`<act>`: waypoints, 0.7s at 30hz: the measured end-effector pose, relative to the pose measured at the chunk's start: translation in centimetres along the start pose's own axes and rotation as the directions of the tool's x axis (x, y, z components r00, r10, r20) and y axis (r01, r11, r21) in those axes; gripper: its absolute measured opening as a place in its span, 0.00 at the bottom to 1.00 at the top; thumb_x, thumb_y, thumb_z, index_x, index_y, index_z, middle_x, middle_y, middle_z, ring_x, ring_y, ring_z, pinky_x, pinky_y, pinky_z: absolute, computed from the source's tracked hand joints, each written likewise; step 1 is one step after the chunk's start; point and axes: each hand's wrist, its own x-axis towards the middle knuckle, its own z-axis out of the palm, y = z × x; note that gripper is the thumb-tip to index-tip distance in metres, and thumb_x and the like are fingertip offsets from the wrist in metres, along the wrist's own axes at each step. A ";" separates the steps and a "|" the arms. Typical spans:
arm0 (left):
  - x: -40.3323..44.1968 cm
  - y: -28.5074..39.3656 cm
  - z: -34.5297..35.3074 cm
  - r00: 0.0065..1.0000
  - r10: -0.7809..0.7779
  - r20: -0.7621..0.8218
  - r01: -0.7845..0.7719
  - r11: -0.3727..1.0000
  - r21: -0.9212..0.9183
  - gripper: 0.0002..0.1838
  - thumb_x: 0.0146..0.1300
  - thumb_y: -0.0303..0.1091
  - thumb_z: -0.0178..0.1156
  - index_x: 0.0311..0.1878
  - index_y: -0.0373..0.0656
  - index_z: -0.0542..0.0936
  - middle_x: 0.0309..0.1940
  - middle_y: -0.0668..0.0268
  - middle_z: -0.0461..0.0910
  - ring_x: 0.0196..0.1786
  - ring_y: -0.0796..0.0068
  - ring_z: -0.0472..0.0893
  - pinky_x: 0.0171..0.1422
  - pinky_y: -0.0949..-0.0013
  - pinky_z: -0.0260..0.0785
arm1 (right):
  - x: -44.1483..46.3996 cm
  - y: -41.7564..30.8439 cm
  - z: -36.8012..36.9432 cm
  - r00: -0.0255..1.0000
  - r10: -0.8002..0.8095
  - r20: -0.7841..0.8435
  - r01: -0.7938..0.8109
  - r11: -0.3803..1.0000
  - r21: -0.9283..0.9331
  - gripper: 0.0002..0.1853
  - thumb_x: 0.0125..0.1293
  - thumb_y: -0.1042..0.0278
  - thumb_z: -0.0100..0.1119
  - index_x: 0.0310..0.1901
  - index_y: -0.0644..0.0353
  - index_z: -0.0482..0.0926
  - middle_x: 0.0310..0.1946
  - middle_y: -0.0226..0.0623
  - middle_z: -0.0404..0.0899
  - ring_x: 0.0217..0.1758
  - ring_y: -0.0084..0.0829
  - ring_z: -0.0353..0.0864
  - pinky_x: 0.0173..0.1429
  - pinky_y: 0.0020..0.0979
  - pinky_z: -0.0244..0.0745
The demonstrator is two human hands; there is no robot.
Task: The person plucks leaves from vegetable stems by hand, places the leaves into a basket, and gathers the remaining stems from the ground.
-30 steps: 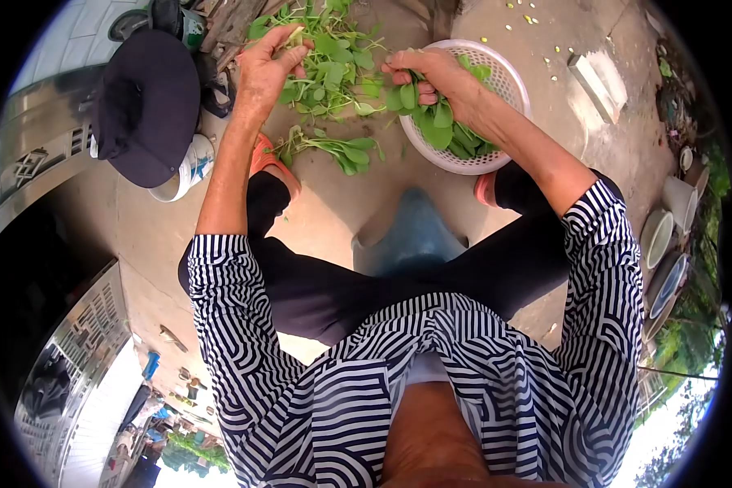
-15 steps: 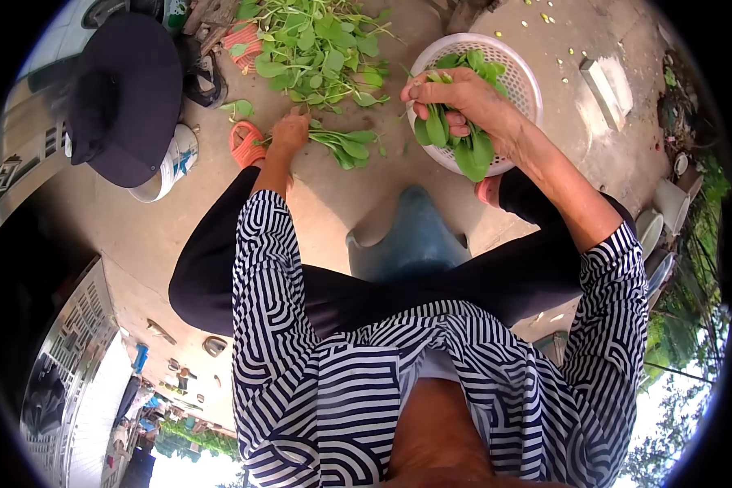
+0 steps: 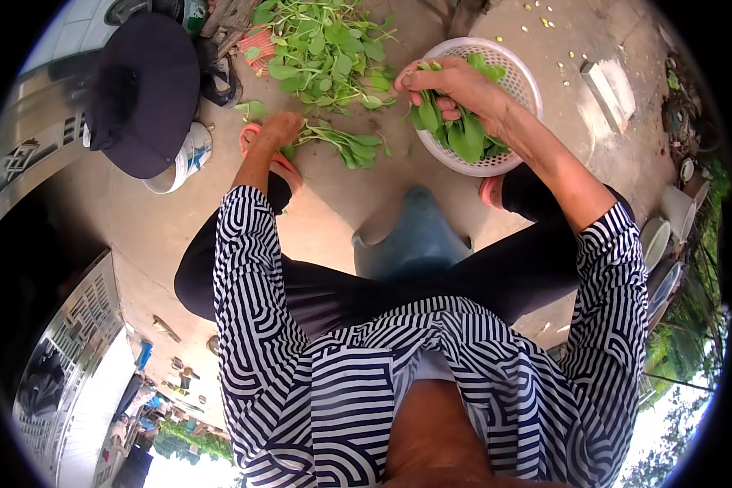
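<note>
My right hand [image 3: 464, 89] is closed around a bunch of leafy greens [image 3: 465, 138], its broad leaves hanging below the fingers. It is over a white perforated plastic basket [image 3: 522, 81] with more greens in it. On the ground to the left, my left hand [image 3: 281, 130] has its fingers curled together beside a small bundle of leafy stems [image 3: 354, 148]. A green leaf shows just under that hand, but what is in its fingers is hidden. In front lies a large heap of leafy greens [image 3: 325, 57].
A dark wide-brimmed hat [image 3: 150, 98] rests on a white bucket [image 3: 191, 150] at the left. Between my legs is a blue-grey plastic seat [image 3: 415, 236]. A pale block [image 3: 606, 93] lies right of the basket. My feet wear orange sandals [image 3: 289, 172].
My left hand has shifted slightly left, off the end of the small bundle. My right hand still holds its bunch over the basket, its fingers a little further left. The view has moved slightly.
</note>
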 end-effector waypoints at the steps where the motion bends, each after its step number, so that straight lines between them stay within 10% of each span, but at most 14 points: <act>1: -0.1 -0.3 0.3 0.997 0.021 0.068 -0.020 1.000 -0.006 0.09 0.52 0.30 0.49 0.34 0.43 0.77 0.38 0.55 0.78 0.45 0.55 0.75 0.50 0.61 0.67 | -0.1 0.0 0.0 1.000 -0.015 -0.003 0.015 1.000 -0.008 0.10 0.55 0.63 0.56 0.34 0.60 0.78 0.23 0.25 0.72 0.16 0.14 0.56 0.19 0.18 0.53; 4: -1.0 1.1 2.5 0.966 -0.098 -0.238 0.041 0.971 -0.234 0.10 0.54 0.28 0.49 0.38 0.43 0.77 0.42 0.55 0.76 0.47 0.56 0.75 0.51 0.61 0.67 | -0.4 0.1 -0.2 0.999 -0.027 -0.019 0.027 0.999 -0.022 0.10 0.55 0.63 0.56 0.34 0.60 0.78 0.23 0.26 0.72 0.17 0.14 0.56 0.20 0.19 0.54; 16: 0.3 4.0 6.8 0.969 -0.224 -0.102 0.239 0.953 0.187 0.12 0.55 0.28 0.51 0.43 0.44 0.75 0.45 0.58 0.73 0.46 0.59 0.77 0.46 0.59 0.70 | -0.8 0.3 -0.8 0.999 0.021 -0.045 -0.018 0.997 0.072 0.09 0.59 0.66 0.53 0.36 0.62 0.76 0.22 0.24 0.70 0.12 0.09 0.56 0.15 0.13 0.51; 21: 1.0 2.3 4.6 0.984 -0.176 -0.020 0.175 0.984 -0.042 0.07 0.51 0.28 0.54 0.33 0.40 0.78 0.32 0.59 0.77 0.37 0.62 0.79 0.39 0.61 0.70 | -0.6 0.2 -0.6 0.999 0.014 -0.047 -0.010 0.996 0.083 0.09 0.58 0.66 0.53 0.37 0.62 0.76 0.21 0.24 0.70 0.12 0.08 0.55 0.15 0.13 0.49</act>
